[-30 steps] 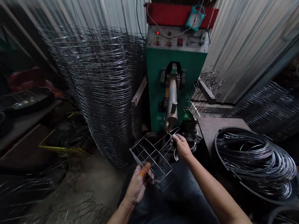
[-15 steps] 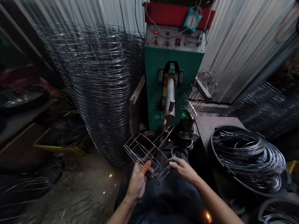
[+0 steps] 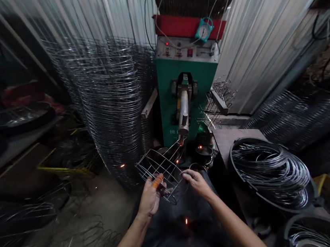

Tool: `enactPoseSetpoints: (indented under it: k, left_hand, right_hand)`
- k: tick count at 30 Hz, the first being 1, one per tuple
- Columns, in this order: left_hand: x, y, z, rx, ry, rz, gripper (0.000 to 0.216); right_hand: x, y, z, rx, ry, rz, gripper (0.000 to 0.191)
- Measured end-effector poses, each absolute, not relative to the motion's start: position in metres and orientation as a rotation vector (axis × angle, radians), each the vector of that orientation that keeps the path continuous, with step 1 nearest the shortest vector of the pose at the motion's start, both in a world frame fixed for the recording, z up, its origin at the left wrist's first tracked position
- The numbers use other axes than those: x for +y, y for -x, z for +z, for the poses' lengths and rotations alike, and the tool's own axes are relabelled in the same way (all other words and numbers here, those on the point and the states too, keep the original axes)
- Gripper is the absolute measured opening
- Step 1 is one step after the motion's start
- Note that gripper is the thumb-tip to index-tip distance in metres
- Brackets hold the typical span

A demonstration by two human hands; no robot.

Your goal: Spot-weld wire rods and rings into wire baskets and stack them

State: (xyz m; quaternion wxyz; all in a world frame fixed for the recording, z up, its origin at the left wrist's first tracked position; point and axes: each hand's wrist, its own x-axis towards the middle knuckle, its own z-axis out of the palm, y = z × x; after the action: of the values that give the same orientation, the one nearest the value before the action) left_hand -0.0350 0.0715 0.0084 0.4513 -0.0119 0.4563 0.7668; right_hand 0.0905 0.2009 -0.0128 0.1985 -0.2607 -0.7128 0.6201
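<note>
A wire rack (image 3: 162, 166) of crossed metal rods is held level in front of my body. My left hand (image 3: 151, 195), orange wrapping on one finger, is closed round its near left edge. At its right corner my right hand (image 3: 196, 181) pinches the wire. The rack's far corner meets the tip of the spot welder's electrode arm (image 3: 183, 115), and small orange sparks fly around it. Behind stands the green welding machine (image 3: 186, 66); its lower parts are dark and partly hidden by the rack.
Tall stacks of wire rings (image 3: 110, 94) stand left of the machine. At the right, a round black tub (image 3: 236, 166) holds many loose wire hoops. A yellow crate (image 3: 65, 169) sits on the floor at the left. On the machine hangs a turquoise dial (image 3: 204, 30).
The rack has turned and lies flatter, its far corner now at the electrode tip. Both hands keep their grip. The sparks have shifted, and the whole view has moved slightly.
</note>
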Motion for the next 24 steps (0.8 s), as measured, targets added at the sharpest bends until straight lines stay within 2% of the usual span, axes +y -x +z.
enactPoseSetpoints:
  k: [5, 9, 11, 14, 17, 21, 24]
  left_hand:
    - [0.058, 0.038, 0.001, 1.114, -0.032, 1.843, 0.04]
    - [0.017, 0.036, -0.016, 1.377, -0.617, 1.743, 0.076]
    - [-0.004, 0.037, -0.027, 1.635, -1.112, 1.497, 0.086]
    - [-0.022, 0.041, -0.039, 1.847, -1.769, 0.961, 0.069]
    - [-0.026, 0.048, -0.042, 1.987, -2.134, 0.721, 0.059]
    - [-0.027, 0.057, -0.044, 1.967, -2.423, 0.878, 0.05]
    - [-0.025, 0.061, -0.047, 1.908, -2.414, 1.065, 0.04]
  right_hand:
    - [0.182, -0.099, -0.009, -1.832, 0.652, 1.997, 0.033]
    - [0.166, -0.109, 0.016, -1.689, 0.711, 2.03, 0.029]
    - [0.164, -0.11, 0.03, -1.583, 0.777, 2.087, 0.028]
    - [0.168, -0.105, 0.045, -1.444, 0.841, 2.2, 0.028]
    - [0.169, -0.099, 0.054, -1.353, 0.834, 2.27, 0.027]
    - [0.164, -0.102, 0.064, -1.331, 0.762, 2.345, 0.031]
    - [0.177, -0.135, 0.063, -1.559, 0.755, 2.092, 0.035]
